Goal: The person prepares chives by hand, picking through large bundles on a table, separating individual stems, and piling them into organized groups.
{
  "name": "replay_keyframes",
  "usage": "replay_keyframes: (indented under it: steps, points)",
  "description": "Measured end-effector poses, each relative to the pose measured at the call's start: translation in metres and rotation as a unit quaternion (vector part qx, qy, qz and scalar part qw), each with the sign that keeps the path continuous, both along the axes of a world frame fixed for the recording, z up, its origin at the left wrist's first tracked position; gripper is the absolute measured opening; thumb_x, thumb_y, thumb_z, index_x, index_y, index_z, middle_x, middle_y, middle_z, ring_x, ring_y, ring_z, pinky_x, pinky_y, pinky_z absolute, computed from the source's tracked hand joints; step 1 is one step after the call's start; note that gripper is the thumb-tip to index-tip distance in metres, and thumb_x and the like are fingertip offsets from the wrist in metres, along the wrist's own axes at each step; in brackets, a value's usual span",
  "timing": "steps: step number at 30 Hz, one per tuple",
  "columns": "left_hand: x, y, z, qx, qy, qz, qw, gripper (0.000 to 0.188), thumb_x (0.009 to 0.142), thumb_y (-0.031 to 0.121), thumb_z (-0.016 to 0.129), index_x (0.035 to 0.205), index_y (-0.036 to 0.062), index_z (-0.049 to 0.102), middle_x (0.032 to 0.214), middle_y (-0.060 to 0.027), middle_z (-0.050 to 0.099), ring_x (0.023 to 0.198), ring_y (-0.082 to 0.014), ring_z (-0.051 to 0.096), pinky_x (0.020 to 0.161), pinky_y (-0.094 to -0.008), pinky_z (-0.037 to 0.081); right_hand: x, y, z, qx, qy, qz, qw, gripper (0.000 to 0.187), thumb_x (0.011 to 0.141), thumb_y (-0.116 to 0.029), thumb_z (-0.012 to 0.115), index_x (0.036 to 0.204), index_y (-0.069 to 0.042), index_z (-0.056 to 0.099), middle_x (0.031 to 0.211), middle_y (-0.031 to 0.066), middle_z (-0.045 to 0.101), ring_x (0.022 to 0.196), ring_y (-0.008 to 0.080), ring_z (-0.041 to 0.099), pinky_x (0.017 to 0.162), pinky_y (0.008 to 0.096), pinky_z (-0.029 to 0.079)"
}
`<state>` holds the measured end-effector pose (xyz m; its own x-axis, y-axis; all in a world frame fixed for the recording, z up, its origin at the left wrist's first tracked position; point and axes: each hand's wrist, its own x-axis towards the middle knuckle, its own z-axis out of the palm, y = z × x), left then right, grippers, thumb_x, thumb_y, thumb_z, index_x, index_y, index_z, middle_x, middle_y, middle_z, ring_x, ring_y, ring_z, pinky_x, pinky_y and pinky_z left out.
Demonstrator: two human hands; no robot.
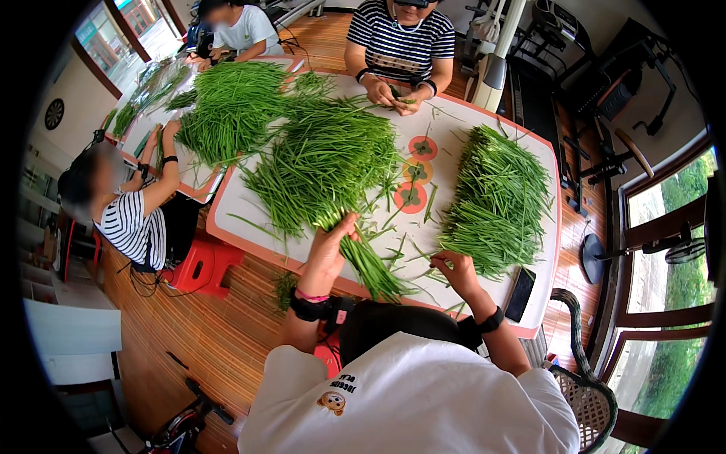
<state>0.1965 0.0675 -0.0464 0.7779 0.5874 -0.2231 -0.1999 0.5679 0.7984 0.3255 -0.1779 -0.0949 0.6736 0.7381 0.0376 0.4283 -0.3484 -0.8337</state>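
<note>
- Head view: the left hand (330, 246) is closed around a bunch of green stalks (372, 266) at the near edge of the surface (242, 208), fingers wrapped over the stems.
- The bunch's long axis runs slantwise, from the big loose heap (321, 163) up and to the left, through the fist, down toward the person's right; its lower end lies between the two hands.
- The right hand (454, 268) is half curled, fingertips pinching a thin stalk (429, 271); how firm the pinch is I cannot tell.
- This hand sits just beside the foot of the sorted pile (495, 200), which lies to the right with stalks all running much the same way.
- The left hand is nearer the heap, the right nearer the pile.
- A dark phone (520, 293) lies by the right wrist.
</note>
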Motion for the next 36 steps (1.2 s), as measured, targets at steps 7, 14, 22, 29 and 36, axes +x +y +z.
replay_keyframes:
  steps: [7,14,22,29,36]
  points:
    - [-0.033,0.076,0.072,0.202,0.005,0.058,0.978,0.019,0.082,0.02,0.064,0.087,0.0031,0.057,0.07,0.0007,0.051,0.06,-0.0103,0.043,0.058,-0.0265,0.039,0.01,-0.033,-0.024,-0.016,-0.014,-0.053,0.998,0.012,0.077,-0.009,0.064,0.084,0.001,0.064,0.075,0.0122,0.065,0.069,0.0217,0.064,0.064,0.0292,0.05]
    - [-0.015,0.131,0.108,0.57,0.081,0.135,0.806,0.017,0.084,0.017,0.062,0.089,0.0016,0.055,0.07,-0.0034,0.054,0.06,-0.0141,0.047,0.059,-0.0266,0.039,-0.001,-0.052,-0.034,-0.064,-0.026,-0.084,0.994,0.012,0.076,-0.01,0.064,0.083,0.0,0.064,0.077,0.012,0.065,0.069,0.0227,0.064,0.064,0.03,0.05]
    - [0.039,0.184,-0.036,0.842,0.167,-0.03,0.513,0.039,0.053,-0.005,0.07,0.087,0.0097,0.06,0.108,-0.0067,0.05,0.099,-0.0299,0.046,0.088,-0.0425,0.035,-0.005,-0.063,-0.033,-0.085,-0.007,-0.089,0.992,0.012,0.077,-0.009,0.064,0.085,0.0,0.064,0.078,0.0124,0.065,0.07,0.0229,0.064,0.064,0.0303,0.05]
    - [0.037,0.166,-0.203,0.743,0.318,-0.033,0.588,0.04,0.065,0.006,0.074,0.097,0.0098,0.05,0.136,-0.0157,0.026,0.129,-0.0371,0.02,0.104,-0.0561,0.019,-0.006,-0.07,-0.035,-0.149,0.026,-0.077,0.986,0.016,0.078,-0.013,0.064,0.087,0.0,0.064,0.078,0.0119,0.066,0.072,0.0217,0.064,0.065,0.0299,0.05]
    - [0.032,0.152,-0.162,0.722,0.318,-0.108,0.605,0.064,0.064,0.034,0.077,0.117,0.0147,0.047,0.145,-0.0169,0.011,0.133,-0.0374,0.008,0.106,-0.0583,0.005,-0.002,-0.066,-0.044,-0.136,0.031,-0.037,0.989,0.016,0.077,-0.015,0.064,0.085,-0.001,0.063,0.076,0.0122,0.064,0.069,0.0239,0.062,0.063,0.0309,0.049]
